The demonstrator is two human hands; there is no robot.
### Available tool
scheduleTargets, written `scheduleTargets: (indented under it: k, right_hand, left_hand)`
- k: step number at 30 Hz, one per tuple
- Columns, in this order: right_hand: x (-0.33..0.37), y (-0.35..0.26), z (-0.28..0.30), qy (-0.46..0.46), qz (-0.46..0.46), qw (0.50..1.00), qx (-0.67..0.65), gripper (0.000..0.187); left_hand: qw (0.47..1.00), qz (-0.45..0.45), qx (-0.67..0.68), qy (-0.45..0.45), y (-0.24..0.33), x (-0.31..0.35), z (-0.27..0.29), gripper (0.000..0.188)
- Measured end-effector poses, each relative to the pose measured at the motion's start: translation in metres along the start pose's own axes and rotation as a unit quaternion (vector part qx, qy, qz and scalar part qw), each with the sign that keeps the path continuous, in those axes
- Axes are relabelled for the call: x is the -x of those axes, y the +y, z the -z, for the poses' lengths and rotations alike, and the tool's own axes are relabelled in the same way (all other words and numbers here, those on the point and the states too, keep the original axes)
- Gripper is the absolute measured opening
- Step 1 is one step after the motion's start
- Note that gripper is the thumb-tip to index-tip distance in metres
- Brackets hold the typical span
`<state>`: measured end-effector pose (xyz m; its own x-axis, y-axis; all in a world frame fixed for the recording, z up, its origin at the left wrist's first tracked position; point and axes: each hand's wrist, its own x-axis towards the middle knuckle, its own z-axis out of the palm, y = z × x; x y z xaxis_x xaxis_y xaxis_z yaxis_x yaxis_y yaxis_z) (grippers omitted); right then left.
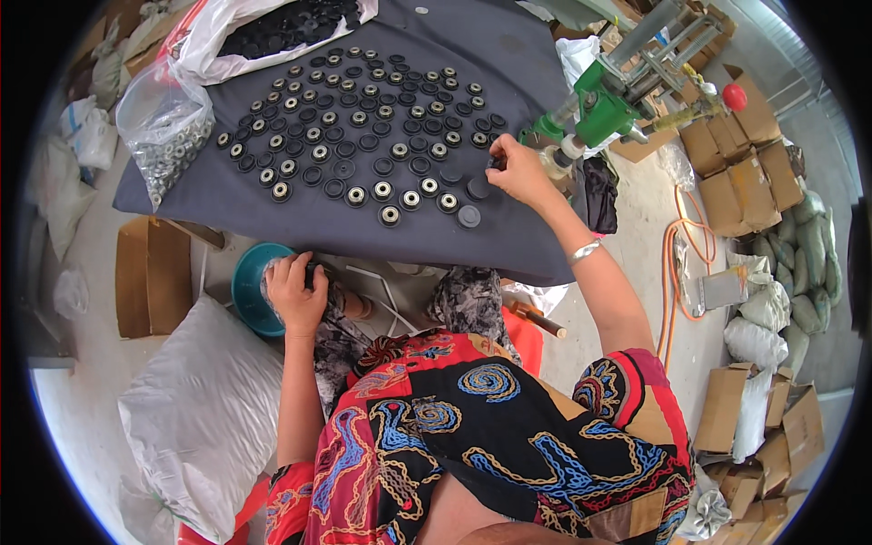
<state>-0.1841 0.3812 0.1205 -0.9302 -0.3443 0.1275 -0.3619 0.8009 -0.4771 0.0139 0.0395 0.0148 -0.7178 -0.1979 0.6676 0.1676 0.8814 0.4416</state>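
Many small black round caps lie spread over the dark cloth-covered table (363, 222); a good number have a shiny metal bearing (390, 215) seated in the middle. At the table's right side my right hand (525, 173) pinches a black cap (496, 164), close to the green press (599, 107). Below that hand, black discs (469, 216) sit near the front of the spread. My left hand (295, 289) is down over my knee beside a teal bowl (245, 304). Its fingers curl around a small dark piece, mostly hidden, whose kind I cannot make out.
A clear bag of metal bearings (168, 136) stands on the table's left corner, by a white sack of black parts (272, 36). A large white sack (204, 409) leans at my left. Cardboard boxes (740, 182), an orange hose (672, 263) and filled bags are at right.
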Motion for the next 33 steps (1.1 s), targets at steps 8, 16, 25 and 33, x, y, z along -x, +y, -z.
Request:
scheduleTargets:
  k: [8, 16, 25, 33]
  right_hand:
    - [-0.005, -0.009, 0.011, -0.142, 0.043, 0.956, 0.254, 0.029]
    - [-0.032, -0.019, 0.028, -0.105, 0.035, 0.977, 0.182, 0.034]
    - [-0.064, 0.000, 0.004, -0.038, 0.039, 0.985, 0.166, 0.041]
    - [-0.073, 0.005, 0.004, -0.081, 0.031, 0.988, 0.131, 0.044]
  left_hand:
    - [1.000, -0.002, 0.001, 0.000, -0.001, 0.000, -0.002, 0.026]
    - [1.000, 0.000, 0.005, 0.011, -0.003, 0.000, 0.000, 0.026]
    - [1.000, 0.011, 0.008, -0.010, -0.001, -0.001, 0.001, 0.026]
    - [1.000, 0.011, 0.011, -0.002, 0.000, -0.001, 0.000, 0.025]
